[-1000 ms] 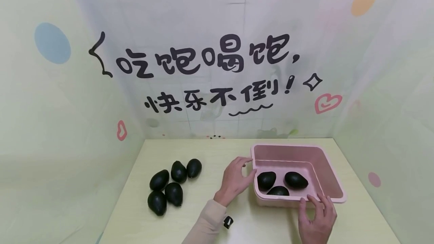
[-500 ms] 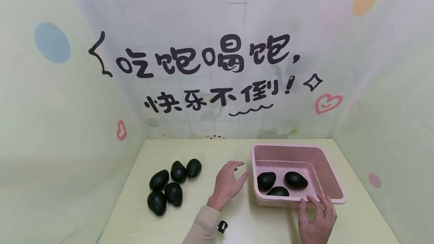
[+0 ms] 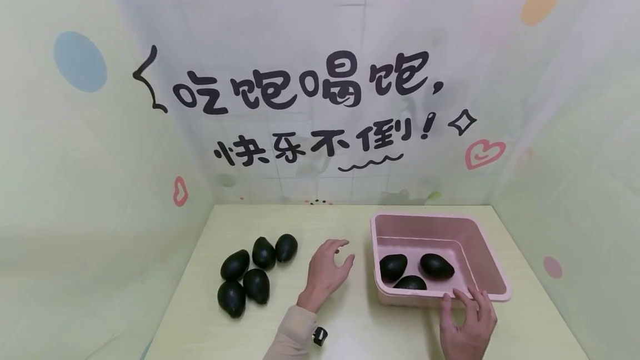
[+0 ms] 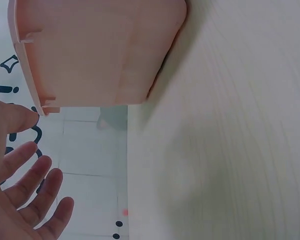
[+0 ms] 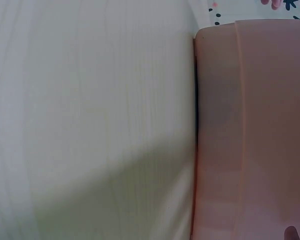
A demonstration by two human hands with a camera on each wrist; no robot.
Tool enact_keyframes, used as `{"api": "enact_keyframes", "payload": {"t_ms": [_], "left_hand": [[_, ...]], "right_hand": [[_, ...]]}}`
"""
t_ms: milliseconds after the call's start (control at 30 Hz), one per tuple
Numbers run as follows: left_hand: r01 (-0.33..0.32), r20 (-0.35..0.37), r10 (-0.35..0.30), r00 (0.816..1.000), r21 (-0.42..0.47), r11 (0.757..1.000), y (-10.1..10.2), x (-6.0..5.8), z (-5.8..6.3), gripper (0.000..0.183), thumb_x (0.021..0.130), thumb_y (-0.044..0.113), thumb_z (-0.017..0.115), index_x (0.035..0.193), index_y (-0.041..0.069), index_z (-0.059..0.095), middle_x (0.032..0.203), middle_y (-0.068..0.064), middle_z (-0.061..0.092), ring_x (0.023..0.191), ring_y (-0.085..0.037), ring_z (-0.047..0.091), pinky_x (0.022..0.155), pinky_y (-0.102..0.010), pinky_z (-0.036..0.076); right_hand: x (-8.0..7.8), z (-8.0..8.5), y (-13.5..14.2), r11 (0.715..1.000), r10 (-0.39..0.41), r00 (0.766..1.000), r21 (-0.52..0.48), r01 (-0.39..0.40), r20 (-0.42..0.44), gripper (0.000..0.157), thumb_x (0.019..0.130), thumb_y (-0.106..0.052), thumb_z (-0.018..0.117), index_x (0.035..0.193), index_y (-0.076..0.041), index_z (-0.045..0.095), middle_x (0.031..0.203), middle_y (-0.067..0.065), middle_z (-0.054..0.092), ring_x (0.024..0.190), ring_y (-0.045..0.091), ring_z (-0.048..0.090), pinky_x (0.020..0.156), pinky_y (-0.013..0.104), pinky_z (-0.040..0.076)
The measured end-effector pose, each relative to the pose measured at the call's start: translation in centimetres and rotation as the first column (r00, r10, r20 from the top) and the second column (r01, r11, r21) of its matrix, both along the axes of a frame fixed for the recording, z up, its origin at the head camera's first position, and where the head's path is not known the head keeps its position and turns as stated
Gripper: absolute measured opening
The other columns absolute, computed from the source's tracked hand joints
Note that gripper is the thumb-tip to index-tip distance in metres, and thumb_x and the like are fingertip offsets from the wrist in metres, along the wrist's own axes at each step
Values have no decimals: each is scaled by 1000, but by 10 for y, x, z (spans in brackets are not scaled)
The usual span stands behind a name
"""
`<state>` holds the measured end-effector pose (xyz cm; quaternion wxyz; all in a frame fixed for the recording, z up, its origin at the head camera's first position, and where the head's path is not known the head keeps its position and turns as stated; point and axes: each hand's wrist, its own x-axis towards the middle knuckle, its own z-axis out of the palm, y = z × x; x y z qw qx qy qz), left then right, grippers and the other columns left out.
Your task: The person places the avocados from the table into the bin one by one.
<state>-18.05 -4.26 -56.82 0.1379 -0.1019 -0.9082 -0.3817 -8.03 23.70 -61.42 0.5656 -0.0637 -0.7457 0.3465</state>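
Three dark avocados lie in a pink plastic bin [image 3: 425, 220] at the table's right side; one is the avocado [image 3: 436, 266] at its middle. My right hand [image 3: 469, 321] holds the bin's near rim by its right corner, fingers bent over the edge. In the right wrist view a fingertip [image 5: 292, 233] shows against the bin's outer wall. My left hand [image 3: 324, 274] is in the air left of the bin, with relaxed, parted fingers and nothing in them. Several more avocados, among them a lower-left avocado [image 3: 231, 299], sit in a cluster to its left.
The pale wooden table [image 3: 200, 338] meets a printed fabric backdrop [image 3: 320, 26] at its back edge, with fabric along both sides too. A black wrist camera [image 3: 320, 336] sits at my left sleeve [image 3: 292, 332].
My left hand has come off the bin's left rim and moved left, toward the avocado cluster. The right hand, the bin and the avocados have stayed in place.
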Motion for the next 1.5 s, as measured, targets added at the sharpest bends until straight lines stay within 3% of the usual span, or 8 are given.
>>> {"api": "enact_keyframes", "payload": {"t_ms": [567,767,1000,1300,1500], "left_hand": [[-67,8,67,998,6,998,-25,-7,-2,37,96,31,77,130,17,75,128,-5,74,110,-24,71,89,-42,58],[-104,-25,104,994,7,995,-30,-8,-1,35,94,28,79,127,16,76,126,-5,75,108,-24,70,88,-42,58],[-87,-27,88,996,24,996,-33,-8,1,37,95,27,79,128,13,76,127,-8,75,110,-28,70,90,-45,58],[-154,-53,154,987,3,988,-51,-14,5,36,93,25,81,126,14,76,129,-11,73,119,-37,67,101,-55,54],[-193,-77,193,978,6,981,-58,-16,5,37,90,24,83,124,12,77,128,-13,73,115,-41,65,100,-61,49]], "right_hand": [[0,0,2,1000,3,1000,3,-3,24,42,94,-35,72,96,7,75,117,34,68,139,34,53,125,31,30],[0,1,1,1000,13,999,9,-13,32,43,94,-35,72,97,7,75,118,34,67,143,22,49,126,31,29],[1,3,0,1000,-8,1000,13,8,0,50,97,-42,70,94,8,74,114,35,67,143,18,50,125,28,30],[0,7,-4,1000,-18,999,7,18,-40,52,97,-41,69,91,11,72,111,35,66,143,6,46,124,27,31],[0,9,-6,1000,-16,999,4,16,-46,55,97,-43,69,91,11,72,111,36,66,143,5,46,124,27,31]]}}
